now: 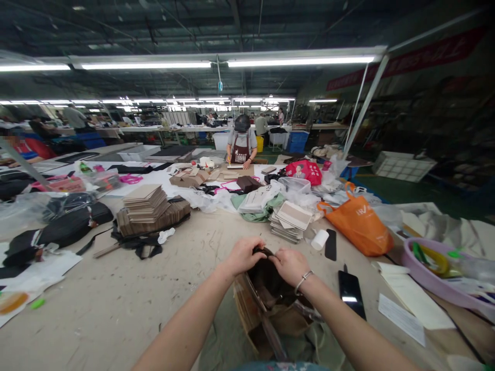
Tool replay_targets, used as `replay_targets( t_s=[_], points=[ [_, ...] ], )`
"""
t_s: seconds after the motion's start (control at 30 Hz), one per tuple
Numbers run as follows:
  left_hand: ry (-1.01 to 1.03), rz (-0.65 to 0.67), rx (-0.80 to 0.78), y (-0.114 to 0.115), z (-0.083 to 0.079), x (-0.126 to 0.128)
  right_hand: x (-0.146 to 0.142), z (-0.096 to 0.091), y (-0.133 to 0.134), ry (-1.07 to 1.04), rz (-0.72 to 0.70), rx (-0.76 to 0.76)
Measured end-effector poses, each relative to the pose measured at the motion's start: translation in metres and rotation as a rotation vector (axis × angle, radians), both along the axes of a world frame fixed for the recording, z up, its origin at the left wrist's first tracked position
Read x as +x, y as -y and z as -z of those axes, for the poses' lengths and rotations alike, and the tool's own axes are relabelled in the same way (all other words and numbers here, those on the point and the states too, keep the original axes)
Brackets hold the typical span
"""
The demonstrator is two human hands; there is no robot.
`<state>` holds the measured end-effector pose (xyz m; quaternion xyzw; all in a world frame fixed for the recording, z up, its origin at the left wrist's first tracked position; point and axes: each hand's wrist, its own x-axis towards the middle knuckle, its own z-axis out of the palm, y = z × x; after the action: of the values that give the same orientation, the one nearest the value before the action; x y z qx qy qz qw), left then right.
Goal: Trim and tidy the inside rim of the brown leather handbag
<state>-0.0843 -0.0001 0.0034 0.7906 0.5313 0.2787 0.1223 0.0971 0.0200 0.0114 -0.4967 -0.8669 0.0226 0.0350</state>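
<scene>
A brown bag (247, 304) with a dark inside stands open at the table's near edge, close against my body. My left hand (245, 253) pinches the far rim of the bag, thumb and fingers closed on it. Right beside it, my right hand (291, 264) grips the same rim, with a bracelet on that wrist. The two hands are a short gap apart, and a bit of dark rim shows between the thumbs. Straps and loose flaps hang at the bag's near side; its bottom is hidden.
On the right lie a black phone (351, 293), a white roll (319, 239), an orange bag (358, 221) and a purple basin (433, 278). Stacked cardboard pieces (145, 203) stand left, a pale stack (290, 221) ahead. Across the table a person (242, 144) works.
</scene>
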Motion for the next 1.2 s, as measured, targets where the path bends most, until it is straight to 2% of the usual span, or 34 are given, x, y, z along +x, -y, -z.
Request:
replay_targets(
  t_s=[0.07, 0.13, 0.23, 0.33, 0.47, 0.63, 0.73, 1.2],
  points=[
    [0.108, -0.032, -0.044, 0.007, 0.001, -0.006, 0.002, -0.001, -0.002, -0.001, 0.001, 0.007],
    [0.137, -0.072, -0.157, 0.013, 0.001, -0.015, 0.004, -0.003, -0.003, -0.003, -0.004, 0.008],
    [0.009, -0.029, -0.310, 0.015, -0.005, -0.033, 0.007, -0.007, -0.001, -0.006, -0.055, -0.005],
    [-0.154, 0.049, -0.345, 0.011, -0.017, -0.047, 0.008, -0.011, 0.006, -0.009, -0.141, -0.024],
    [-0.283, 0.056, -0.385, 0.004, -0.027, -0.043, 0.009, -0.012, 0.016, -0.021, -0.188, -0.037],
    [-0.256, 0.078, -0.306, 0.001, -0.023, -0.015, 0.012, -0.008, 0.019, -0.037, -0.161, -0.040],
    [-0.235, 0.078, -0.259, -0.002, -0.018, -0.006, 0.013, -0.006, 0.019, -0.041, -0.141, -0.044],
    [-0.168, 0.040, -0.202, -0.009, -0.004, -0.005, 0.016, -0.003, 0.014, -0.053, -0.105, -0.060]
  ],
)
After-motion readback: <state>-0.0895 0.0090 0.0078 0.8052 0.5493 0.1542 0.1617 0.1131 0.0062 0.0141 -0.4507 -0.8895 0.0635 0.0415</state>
